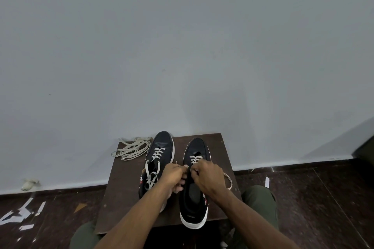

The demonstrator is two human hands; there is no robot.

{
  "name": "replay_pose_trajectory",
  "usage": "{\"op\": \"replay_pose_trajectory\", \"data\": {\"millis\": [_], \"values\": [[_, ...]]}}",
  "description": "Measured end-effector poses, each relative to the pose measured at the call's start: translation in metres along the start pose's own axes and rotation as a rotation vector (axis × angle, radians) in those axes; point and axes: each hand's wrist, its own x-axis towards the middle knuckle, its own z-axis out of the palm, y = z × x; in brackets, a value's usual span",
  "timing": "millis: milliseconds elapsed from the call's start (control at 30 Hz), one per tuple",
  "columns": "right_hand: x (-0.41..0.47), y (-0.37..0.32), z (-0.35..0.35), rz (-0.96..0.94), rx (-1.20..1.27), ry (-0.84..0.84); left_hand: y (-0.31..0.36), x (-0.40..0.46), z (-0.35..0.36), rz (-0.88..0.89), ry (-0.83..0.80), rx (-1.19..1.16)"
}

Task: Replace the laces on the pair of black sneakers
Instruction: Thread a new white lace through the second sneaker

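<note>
My knees, in olive trousers (261, 204), sit at either side of the near edge of the small dark wooden worktop (125, 194). Both forearms reach over that edge to the middle of it.

The right sneaker (194, 200) stands at the near right part of the worktop, its white heel jutting just past the near edge and its toe pointing at the far edge. My right hand (208, 178) is over its tongue, fingers curled and pinching the white lace (195, 158) at the eyelets. My left hand (174, 176) is just beside it, touching the sneaker's left side, fingers curled and pinching the other end of the same lace. Only the lower rows near the toe are threaded. A loose loop of this lace (227, 181) trails off toward the right edge of the worktop.

The left sneaker (159, 159) stands alongside, a little left of centre, its toe reaching past the far edge. It is laced in white (154, 168) from toe to collar, the ends hanging slack over the opening.

At the far left corner lies a tangled bundle of pale laces (131, 148), partly hanging over the edge.

Beyond is a dark floor (323, 198) with white paper scraps (22, 212) at left, and a plain grey wall (182, 46).
</note>
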Motion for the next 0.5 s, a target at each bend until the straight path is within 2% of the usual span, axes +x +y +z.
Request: {"op": "replay_pose_trajectory", "data": {"millis": [100, 200, 267, 400, 500], "values": [[-0.003, 0.003, 0.001, -0.018, 0.030, 0.041, 0.003, 0.000, 0.001, 0.002, 0.021, 0.010], [-0.009, 0.017, 0.005, -0.039, 0.032, 0.087, 0.017, 0.000, -0.004, 0.104, 0.084, -0.062], [-0.014, 0.027, 0.006, -0.042, 0.007, 0.124, 0.040, -0.001, -0.017, 0.113, 0.094, -0.294], [-0.024, 0.033, -0.001, 0.073, 0.005, 0.076, 0.107, -0.009, -0.067, 0.090, 0.060, -1.037], [-0.025, 0.032, -0.001, 0.150, 0.015, 0.033, 0.157, -0.029, -0.108, 0.272, 0.094, -1.220]]}}
